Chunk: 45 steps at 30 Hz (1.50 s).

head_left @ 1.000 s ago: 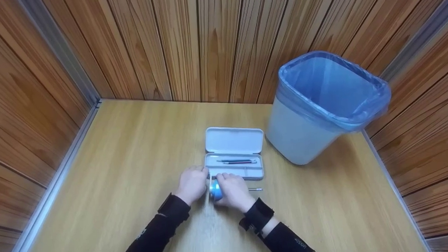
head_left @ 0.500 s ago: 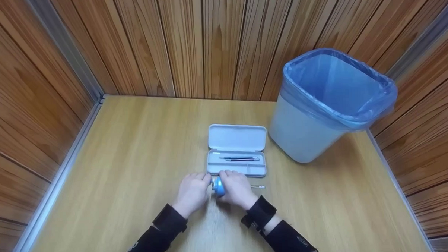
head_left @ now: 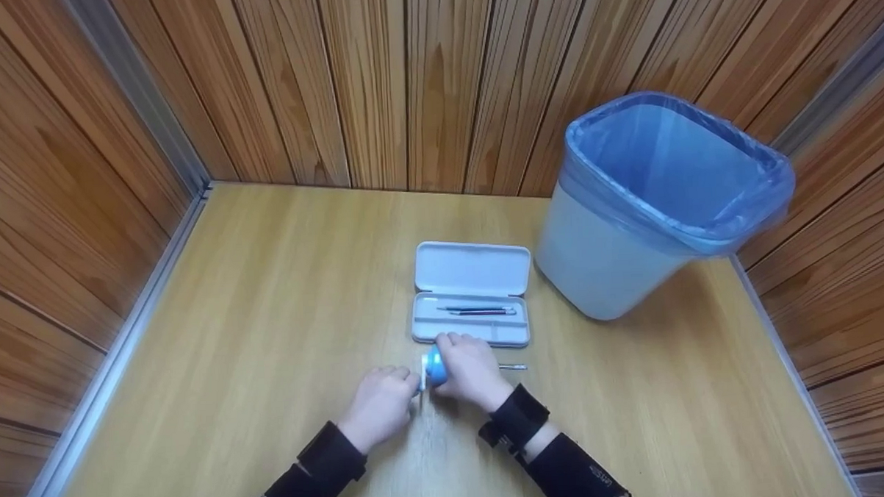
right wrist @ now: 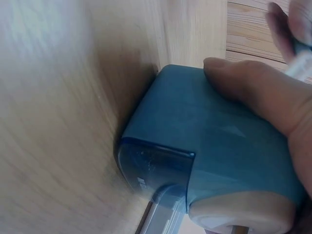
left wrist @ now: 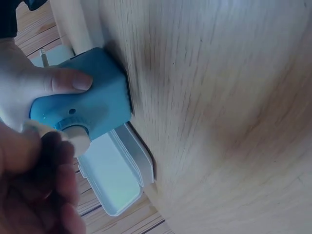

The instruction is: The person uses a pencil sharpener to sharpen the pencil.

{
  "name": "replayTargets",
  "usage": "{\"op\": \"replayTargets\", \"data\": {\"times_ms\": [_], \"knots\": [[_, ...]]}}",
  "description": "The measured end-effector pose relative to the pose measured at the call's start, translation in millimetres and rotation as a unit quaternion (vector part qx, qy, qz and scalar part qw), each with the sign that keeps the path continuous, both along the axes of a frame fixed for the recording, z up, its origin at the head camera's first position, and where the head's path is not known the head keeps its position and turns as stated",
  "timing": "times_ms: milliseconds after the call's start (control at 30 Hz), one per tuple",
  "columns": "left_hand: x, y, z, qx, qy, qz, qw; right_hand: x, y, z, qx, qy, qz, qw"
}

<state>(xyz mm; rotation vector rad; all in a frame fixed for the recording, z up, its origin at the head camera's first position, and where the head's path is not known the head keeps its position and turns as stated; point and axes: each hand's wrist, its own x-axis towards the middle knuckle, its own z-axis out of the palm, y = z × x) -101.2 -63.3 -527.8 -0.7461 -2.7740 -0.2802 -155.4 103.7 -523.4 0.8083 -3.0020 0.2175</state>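
Note:
A blue crank pencil sharpener [head_left: 436,366] lies on the table, its white crank facing left. My right hand [head_left: 470,369] grips the body; the thumb [left wrist: 68,82] presses on the blue casing in the left wrist view. Fingers of my left hand [head_left: 383,403] are curled round the crank handle, low on the near side. In the left wrist view the round white crank hub [left wrist: 77,139] shows beside that hand. A pencil [head_left: 513,367] sticks out of the sharpener's right side, and its shaft [right wrist: 240,229] enters the holder in the right wrist view.
Just behind the hands lies an open pale pencil case [head_left: 430,337] with two slim pencils or pens [head_left: 481,311] in it. A bin [head_left: 597,258] with a blue bag liner stands at the back right. Wood-panelled walls [head_left: 363,89] enclose the table.
My left hand has swung with the crank, from high beside the case to lower and nearer me. My right hand keeps its hold on the sharpener. The whole head view has shifted slightly.

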Motion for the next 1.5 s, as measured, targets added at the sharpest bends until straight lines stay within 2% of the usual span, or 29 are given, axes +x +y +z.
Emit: {"op": "replayTargets", "data": {"times_ms": [133,267,467,667,767,900,1100,1300,1500], "knots": [[-3.3,2.4,-4.6,-0.022,-0.054,0.000,0.9983,-0.2,0.7,0.8,-0.001,-0.004,-0.002,1.000],[-11.7,4.6,-11.6,-0.049,-0.094,0.012,0.9943,-0.2,0.1,0.8,-0.002,0.002,0.002,1.000],[-30.7,7.7,-17.5,-0.096,-0.110,0.043,0.9883,1.1,-2.5,-0.4,-0.002,0.019,0.015,1.000],[-48.1,9.0,-21.4,-0.114,-0.111,0.063,0.9853,3.5,-4.5,-1.6,-0.004,0.013,0.015,1.000],[-55.8,8.7,-23.3,-0.114,-0.096,0.075,0.9860,3.7,-5.1,-2.2,0.003,0.007,0.014,1.000],[-63.1,8.7,-20.2,-0.086,-0.062,0.097,0.9897,3.1,-5.5,-2.3,0.008,0.003,0.016,1.000],[-64.9,8.4,-12.9,-0.029,-0.028,0.114,0.9927,2.5,-5.3,-2.5,0.007,0.002,0.018,1.000],[-60.4,7.5,-3.8,0.005,0.024,0.103,0.9944,2.0,-3.4,-1.2,0.003,-0.005,0.010,1.000],[-46.3,6.9,7.3,0.046,0.095,0.060,0.9926,0.9,0.0,-1.1,-0.015,0.020,0.006,1.000]]}}
